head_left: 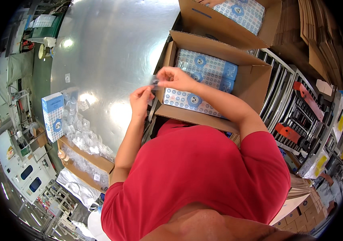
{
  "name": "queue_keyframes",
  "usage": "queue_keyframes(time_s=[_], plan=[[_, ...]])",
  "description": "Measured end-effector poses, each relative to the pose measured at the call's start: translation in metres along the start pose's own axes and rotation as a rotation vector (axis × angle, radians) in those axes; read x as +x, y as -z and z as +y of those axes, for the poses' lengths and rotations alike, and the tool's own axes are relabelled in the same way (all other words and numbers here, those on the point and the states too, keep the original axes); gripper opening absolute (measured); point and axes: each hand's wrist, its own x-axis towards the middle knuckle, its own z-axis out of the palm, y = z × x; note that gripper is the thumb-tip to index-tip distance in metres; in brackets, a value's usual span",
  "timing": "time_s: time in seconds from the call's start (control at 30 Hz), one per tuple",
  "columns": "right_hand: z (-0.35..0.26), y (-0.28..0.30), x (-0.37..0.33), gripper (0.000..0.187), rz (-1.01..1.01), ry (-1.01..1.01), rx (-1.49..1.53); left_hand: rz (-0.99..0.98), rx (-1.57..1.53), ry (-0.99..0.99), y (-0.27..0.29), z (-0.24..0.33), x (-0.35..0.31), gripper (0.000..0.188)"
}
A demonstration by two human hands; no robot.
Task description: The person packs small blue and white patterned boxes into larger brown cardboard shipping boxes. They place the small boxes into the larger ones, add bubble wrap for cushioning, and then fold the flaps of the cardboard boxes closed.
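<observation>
Hands met at eleven o'clock: left hand (pixel 140 100) and right hand (pixel 177 79) pinched a small clear plastic piece (pixel 155 83) between their fingertips.
That piece sat outside the open carton (pixel 255 82), just beside its nine o'clock edge; what it held was too small to tell. Blue-and-white packs (pixel 189 100) already lay in the carton, between one and two o'clock in the view, with bare room toward its three o'clock wall and its flaps unclosed. By my judgement, loading was well along but filling and closing remained. At nine o'clock on the metal bench (pixel 111 48), many clear little bags (pixel 85 134) lay loose beside a cardboard tray (pixel 109 165), evidently unused.
</observation>
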Motion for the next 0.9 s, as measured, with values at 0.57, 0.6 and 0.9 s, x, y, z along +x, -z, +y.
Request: queue_keyframes(time_s=[0.57,0.6,0.9], plan=[[0.13,0.128,-0.036,0.053,0.17,-0.074,-1.629,0.874,0.07,0.136,0.24,-0.027,0.007,0.038],[0.126,0.126,-0.037,0.051,0.239,-0.015,-1.635,0.887,0.071,0.138,0.255,-0.035,0.002,0.038],[0.122,0.112,-0.049,0.038,0.078,-0.566,-0.967,1.054,0.088,0.113,0.323,-0.048,-0.009,0.037]])
